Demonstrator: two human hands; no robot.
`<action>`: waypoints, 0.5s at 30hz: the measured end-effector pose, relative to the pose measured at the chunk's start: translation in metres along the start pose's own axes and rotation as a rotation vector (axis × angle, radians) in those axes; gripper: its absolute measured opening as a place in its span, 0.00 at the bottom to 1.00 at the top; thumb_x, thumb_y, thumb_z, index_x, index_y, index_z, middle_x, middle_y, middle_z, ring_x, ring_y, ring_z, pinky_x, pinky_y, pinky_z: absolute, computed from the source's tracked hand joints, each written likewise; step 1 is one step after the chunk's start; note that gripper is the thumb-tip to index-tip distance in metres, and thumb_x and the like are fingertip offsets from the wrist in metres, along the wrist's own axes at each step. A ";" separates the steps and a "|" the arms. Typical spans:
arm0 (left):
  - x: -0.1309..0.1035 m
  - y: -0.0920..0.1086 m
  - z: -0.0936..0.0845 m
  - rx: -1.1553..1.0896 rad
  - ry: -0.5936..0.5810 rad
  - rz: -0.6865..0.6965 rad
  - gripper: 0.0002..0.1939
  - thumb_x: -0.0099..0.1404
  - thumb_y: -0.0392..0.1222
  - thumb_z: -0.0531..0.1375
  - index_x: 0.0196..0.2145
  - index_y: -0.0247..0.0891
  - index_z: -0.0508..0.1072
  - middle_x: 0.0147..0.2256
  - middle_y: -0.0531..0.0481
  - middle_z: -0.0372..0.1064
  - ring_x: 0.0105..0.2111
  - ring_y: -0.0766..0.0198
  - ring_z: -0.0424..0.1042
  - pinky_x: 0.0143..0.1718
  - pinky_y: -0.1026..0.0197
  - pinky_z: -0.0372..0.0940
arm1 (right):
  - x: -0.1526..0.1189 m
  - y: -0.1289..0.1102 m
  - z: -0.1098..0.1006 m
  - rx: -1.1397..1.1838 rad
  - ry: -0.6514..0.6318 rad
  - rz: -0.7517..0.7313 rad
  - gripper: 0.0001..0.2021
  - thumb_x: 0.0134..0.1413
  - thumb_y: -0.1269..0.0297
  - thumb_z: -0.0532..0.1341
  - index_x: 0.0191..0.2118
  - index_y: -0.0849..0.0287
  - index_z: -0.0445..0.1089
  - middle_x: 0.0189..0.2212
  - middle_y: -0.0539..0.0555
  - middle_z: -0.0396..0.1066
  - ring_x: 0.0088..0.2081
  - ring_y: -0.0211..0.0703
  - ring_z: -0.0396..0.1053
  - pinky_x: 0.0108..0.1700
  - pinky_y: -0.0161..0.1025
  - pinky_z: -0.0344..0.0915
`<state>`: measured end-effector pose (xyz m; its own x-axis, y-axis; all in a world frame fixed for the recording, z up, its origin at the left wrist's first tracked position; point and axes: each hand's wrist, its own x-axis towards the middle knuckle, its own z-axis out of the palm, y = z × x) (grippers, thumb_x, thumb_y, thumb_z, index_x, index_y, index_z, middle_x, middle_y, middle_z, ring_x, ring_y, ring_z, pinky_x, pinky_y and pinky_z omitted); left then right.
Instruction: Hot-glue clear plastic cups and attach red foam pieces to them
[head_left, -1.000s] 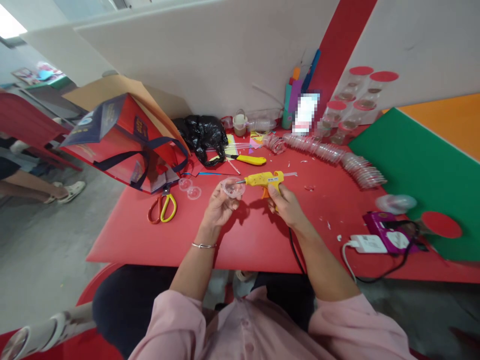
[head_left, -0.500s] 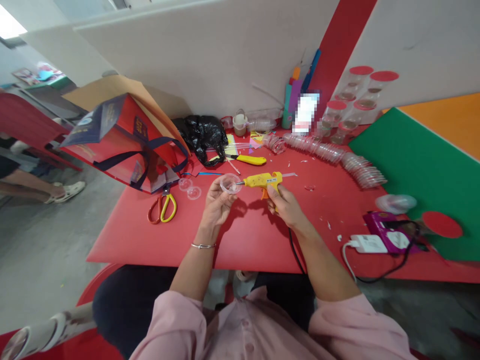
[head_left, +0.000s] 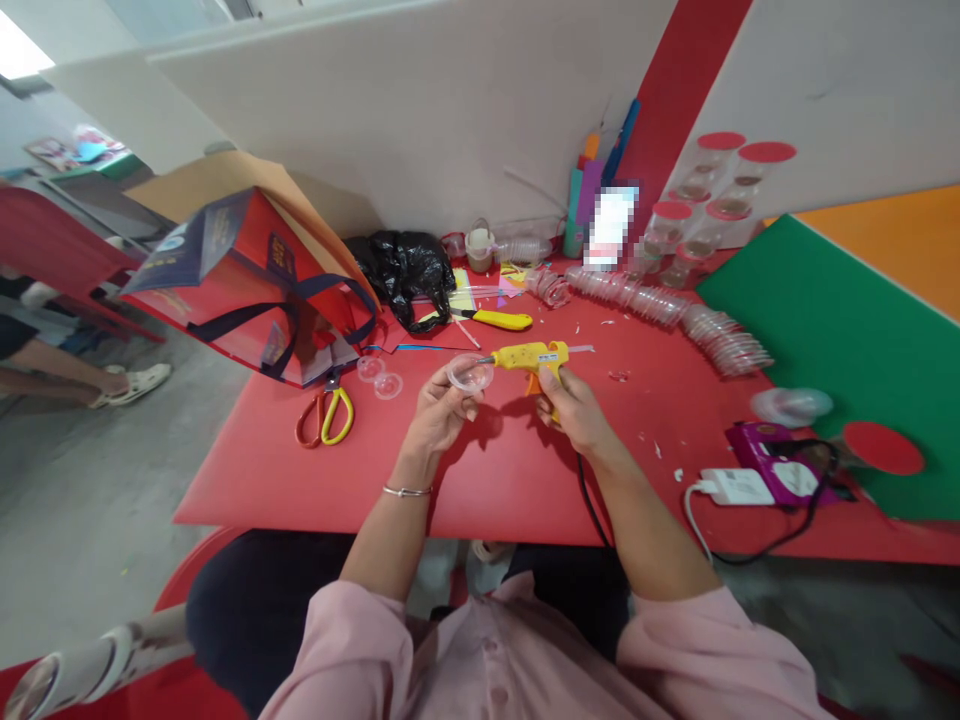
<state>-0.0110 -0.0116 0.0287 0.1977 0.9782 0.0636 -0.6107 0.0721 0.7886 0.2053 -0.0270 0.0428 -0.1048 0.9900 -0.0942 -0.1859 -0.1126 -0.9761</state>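
Between the fingers of my left hand [head_left: 440,410] is a clear plastic lid [head_left: 471,376], domed and round, tilted toward me. My right hand [head_left: 574,408] is wrapped round the handle of a yellow glue gun [head_left: 529,357], with a finger near its orange trigger. The gun's metal nozzle points left and meets the far rim of the lid; whether it touches cannot be made out. A clear glue stick [head_left: 581,348] sticks out of the gun's back end. Two more clear lids [head_left: 388,386] lie on the red table [head_left: 300,490], left of my left hand.
Red-and-yellow-handled scissors [head_left: 325,417] lie at left, below a large red gift bag [head_left: 247,280]. Behind my hands are a yellow utility knife [head_left: 502,320] and a black plastic bag [head_left: 405,270]. Stacked clear cups [head_left: 720,340] curve along the right. A purple power strip [head_left: 787,465] sits front right.
The lid in my left hand has shifted slightly right and tipped. The glue gun's nozzle, earlier over the lid's inside, is now at its far rim.
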 end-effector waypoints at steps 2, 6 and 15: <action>0.001 0.002 0.001 0.002 0.030 0.035 0.29 0.49 0.47 0.77 0.48 0.40 0.78 0.40 0.47 0.78 0.31 0.68 0.77 0.22 0.73 0.67 | 0.000 0.000 0.000 -0.007 -0.006 -0.007 0.26 0.55 0.34 0.63 0.40 0.55 0.66 0.20 0.42 0.56 0.19 0.33 0.55 0.18 0.32 0.50; 0.003 0.003 0.002 0.040 0.073 0.093 0.27 0.51 0.45 0.77 0.48 0.41 0.77 0.47 0.46 0.77 0.34 0.66 0.78 0.25 0.71 0.70 | -0.001 0.003 -0.002 -0.057 -0.026 -0.025 0.24 0.58 0.36 0.61 0.40 0.55 0.66 0.20 0.43 0.57 0.19 0.33 0.57 0.19 0.33 0.52; 0.002 -0.001 0.001 0.078 0.032 0.094 0.29 0.48 0.46 0.78 0.46 0.40 0.75 0.36 0.51 0.77 0.23 0.72 0.72 0.19 0.71 0.63 | 0.002 0.008 -0.002 -0.054 0.033 -0.040 0.24 0.58 0.36 0.62 0.38 0.54 0.65 0.20 0.43 0.57 0.19 0.34 0.58 0.20 0.33 0.54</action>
<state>-0.0097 -0.0098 0.0287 0.1172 0.9857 0.1212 -0.5636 -0.0344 0.8253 0.2054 -0.0260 0.0342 -0.0657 0.9960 -0.0605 -0.1363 -0.0690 -0.9883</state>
